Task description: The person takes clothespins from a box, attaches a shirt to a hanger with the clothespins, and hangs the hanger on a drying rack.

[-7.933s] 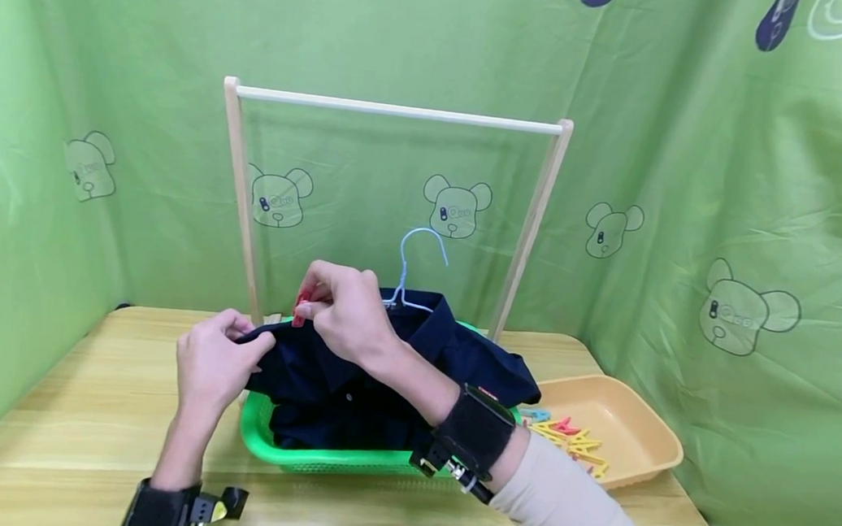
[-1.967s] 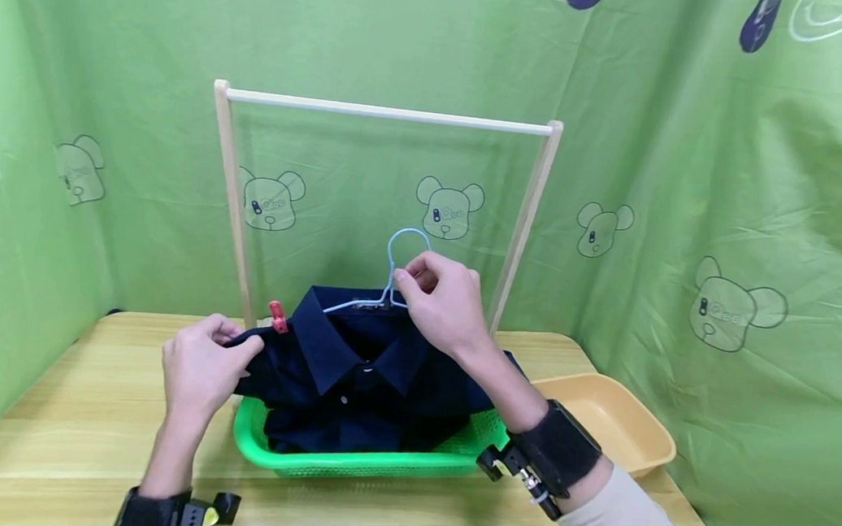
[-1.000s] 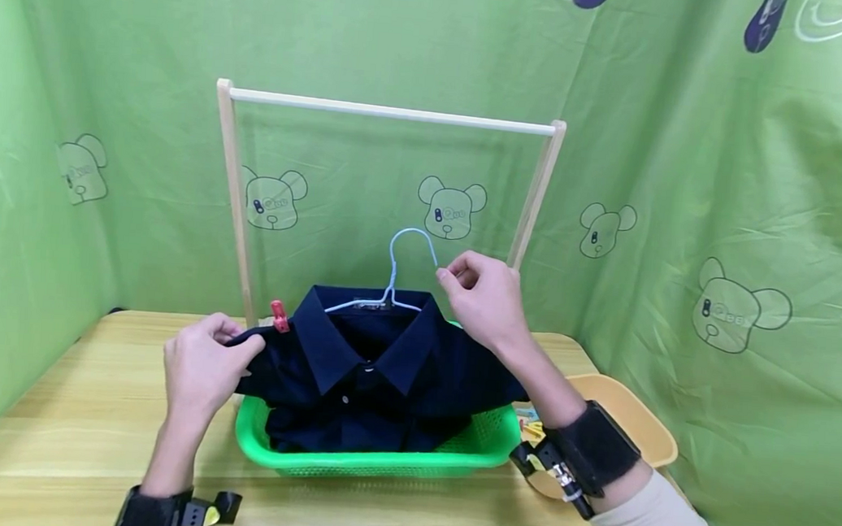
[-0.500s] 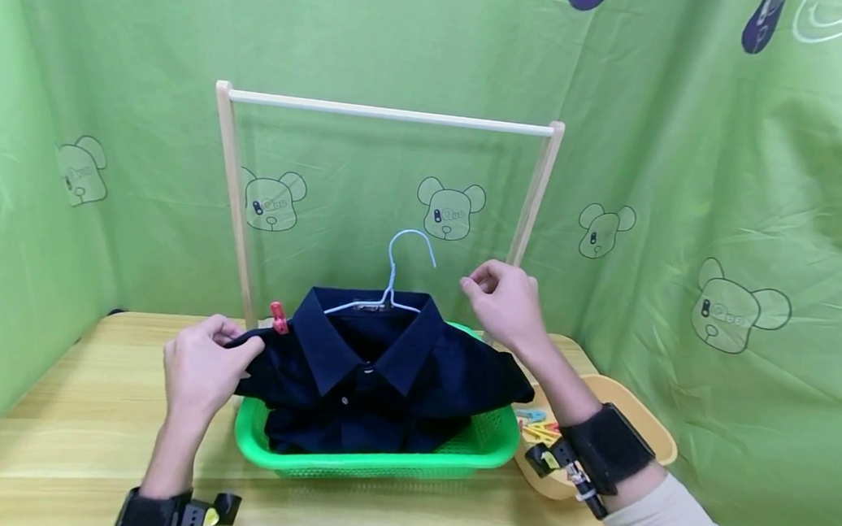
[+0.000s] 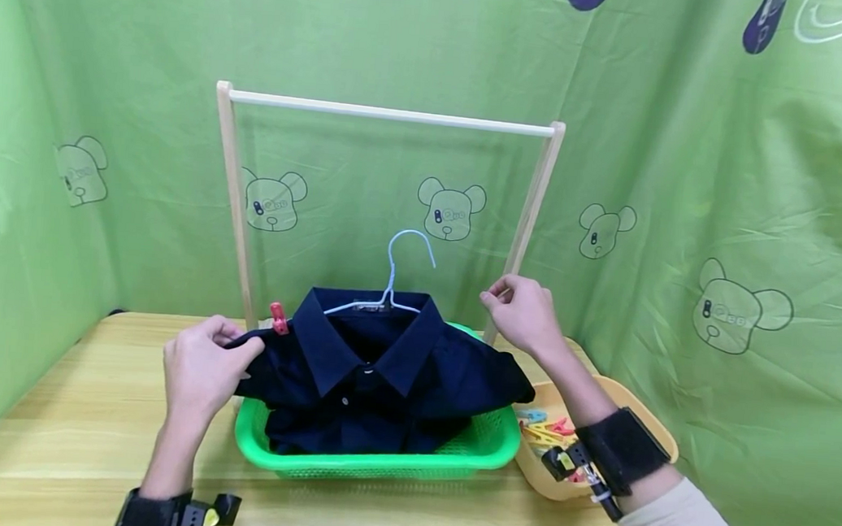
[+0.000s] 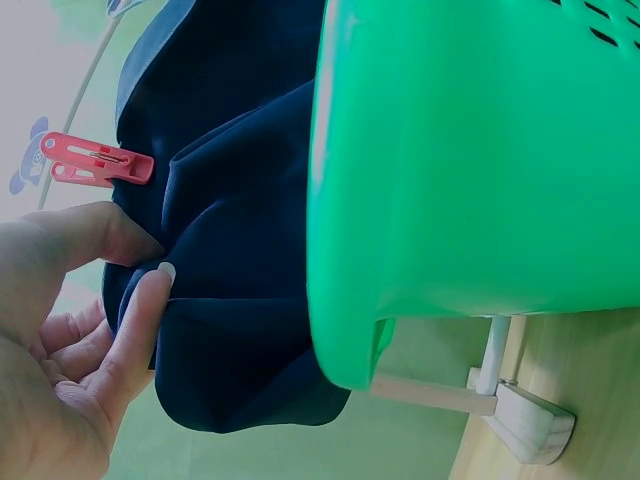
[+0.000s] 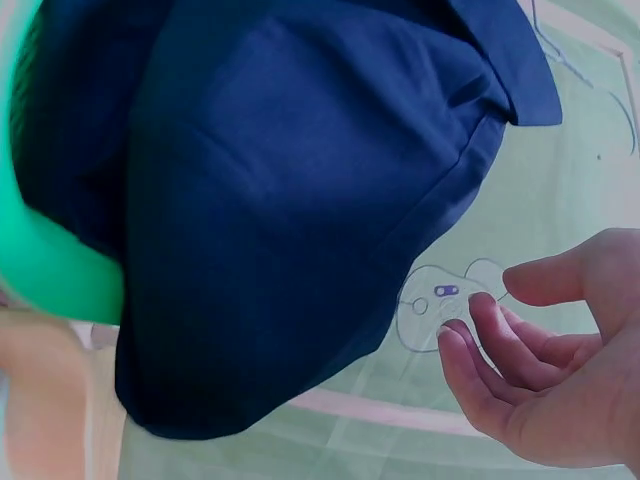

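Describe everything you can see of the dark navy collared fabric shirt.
The dark navy collared fabric shirt has a pointed collar and small light buttons. A pale blue wire hanger sits inside its neck, hook upward and free. Its lower part lies bunched in the green plastic basket, the shoulders spread above the rim. A red plastic clothespin clips the shoulder on the person's left; farther out, the left hand pinches the fabric. The right hand is apart from it.
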`<state>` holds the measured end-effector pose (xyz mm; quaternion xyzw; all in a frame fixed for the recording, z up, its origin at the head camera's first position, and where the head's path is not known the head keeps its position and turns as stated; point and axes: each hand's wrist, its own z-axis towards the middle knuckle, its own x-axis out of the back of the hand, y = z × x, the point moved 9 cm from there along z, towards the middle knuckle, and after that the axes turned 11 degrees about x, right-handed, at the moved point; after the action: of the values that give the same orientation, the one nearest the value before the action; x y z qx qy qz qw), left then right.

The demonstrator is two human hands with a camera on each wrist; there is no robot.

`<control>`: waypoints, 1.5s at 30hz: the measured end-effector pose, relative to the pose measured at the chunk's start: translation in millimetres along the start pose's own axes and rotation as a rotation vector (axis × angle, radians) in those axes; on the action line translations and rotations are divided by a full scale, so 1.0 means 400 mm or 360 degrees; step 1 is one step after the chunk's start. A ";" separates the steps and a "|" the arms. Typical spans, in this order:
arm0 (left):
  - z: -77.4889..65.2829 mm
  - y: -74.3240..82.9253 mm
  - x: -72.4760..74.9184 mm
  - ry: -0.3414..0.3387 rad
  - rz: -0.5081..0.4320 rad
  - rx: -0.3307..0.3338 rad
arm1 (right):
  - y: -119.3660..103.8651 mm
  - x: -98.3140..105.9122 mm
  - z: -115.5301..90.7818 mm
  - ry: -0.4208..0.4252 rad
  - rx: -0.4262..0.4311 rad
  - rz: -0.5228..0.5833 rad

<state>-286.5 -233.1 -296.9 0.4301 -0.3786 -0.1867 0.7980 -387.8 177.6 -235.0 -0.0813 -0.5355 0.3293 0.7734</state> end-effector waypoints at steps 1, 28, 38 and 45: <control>0.000 -0.001 0.000 0.0001 0.0003 0.0003 | 0.005 0.000 -0.001 -0.0005 -0.0001 -0.0003; 0.000 -0.004 -0.001 -0.0010 0.0017 0.0010 | 0.165 -0.001 -0.039 -0.0264 -0.0133 -0.0148; 0.003 -0.005 0.003 0.0011 0.0019 0.0002 | 0.215 -0.010 -0.054 -0.0296 -0.0105 -0.0207; 0.000 -0.003 -0.001 0.0007 0.0024 0.0016 | 0.270 -0.019 -0.084 -0.0342 -0.0131 -0.0255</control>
<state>-287.0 -233.6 -298.2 0.4317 -0.3811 -0.1778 0.7980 -405.3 264.1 -306.6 -0.0343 -0.6331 0.2510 0.7315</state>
